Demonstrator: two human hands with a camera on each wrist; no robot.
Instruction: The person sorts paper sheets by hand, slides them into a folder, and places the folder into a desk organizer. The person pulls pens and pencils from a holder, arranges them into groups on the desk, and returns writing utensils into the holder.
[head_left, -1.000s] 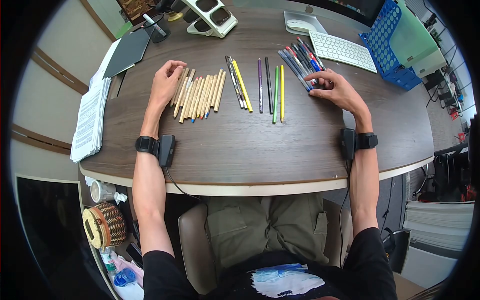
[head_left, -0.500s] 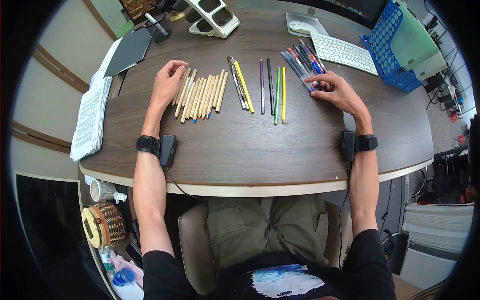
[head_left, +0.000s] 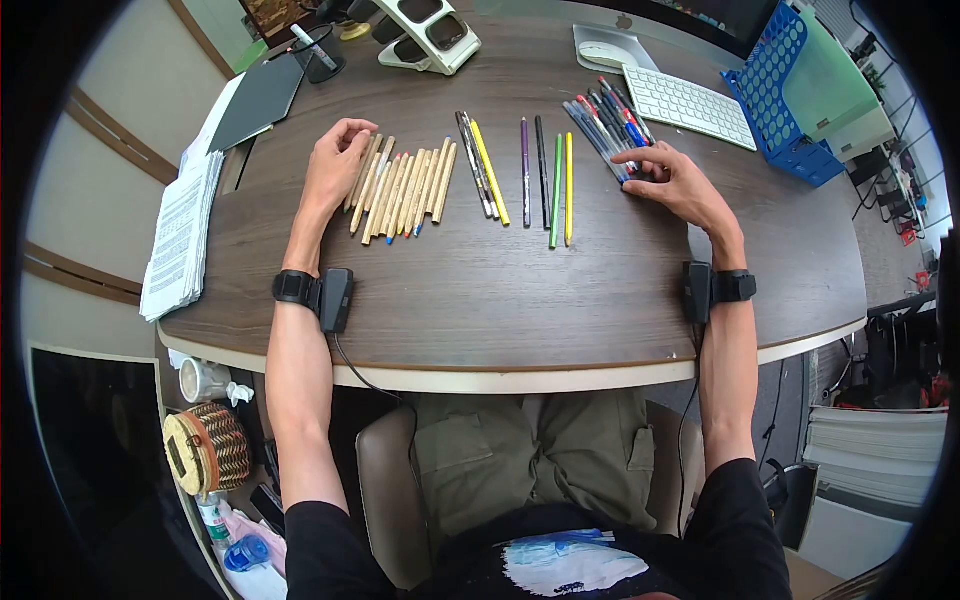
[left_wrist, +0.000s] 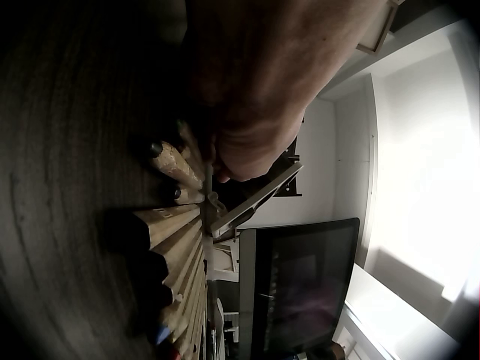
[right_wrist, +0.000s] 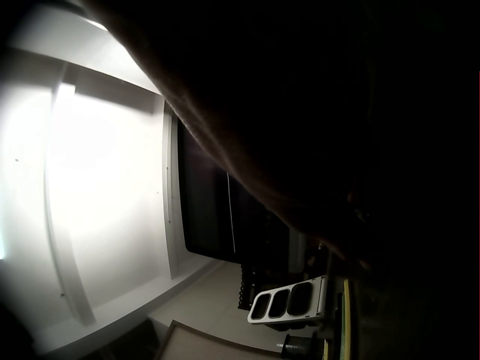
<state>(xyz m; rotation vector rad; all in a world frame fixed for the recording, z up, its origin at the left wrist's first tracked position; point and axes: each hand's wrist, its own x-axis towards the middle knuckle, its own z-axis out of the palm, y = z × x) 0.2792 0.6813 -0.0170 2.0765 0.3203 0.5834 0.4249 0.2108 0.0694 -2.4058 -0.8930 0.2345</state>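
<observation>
In the head view, my left hand (head_left: 335, 168) rests beside the left end of a row of wooden pencils (head_left: 405, 190), its fingers loosely bent. The left wrist view shows the pencil ends (left_wrist: 176, 163) close below that hand (left_wrist: 259, 97). My right hand (head_left: 682, 188) lies at the near end of a bunch of pens (head_left: 600, 130), thumb and fingers relaxed and apart, fingertips at the pens. Whether they touch is hard to tell. Between the hands lie a yellow pencil (head_left: 490, 175) with dark ones, then a purple (head_left: 526, 175), a black (head_left: 543, 175), a green (head_left: 556, 195) and another yellow pencil (head_left: 569, 190).
Papers (head_left: 185, 235) and a dark folder (head_left: 270, 98) lie at the left, near a mesh pen cup (head_left: 322, 68). A white stand (head_left: 430, 40), a mouse (head_left: 605, 54) and a keyboard (head_left: 688, 103) are at the back. A blue basket (head_left: 765, 75) stands at the right.
The head view has shifted slightly, so the pencils and pens appear a little farther right. Both hands stay beside the same items, with no grasp or release visible.
</observation>
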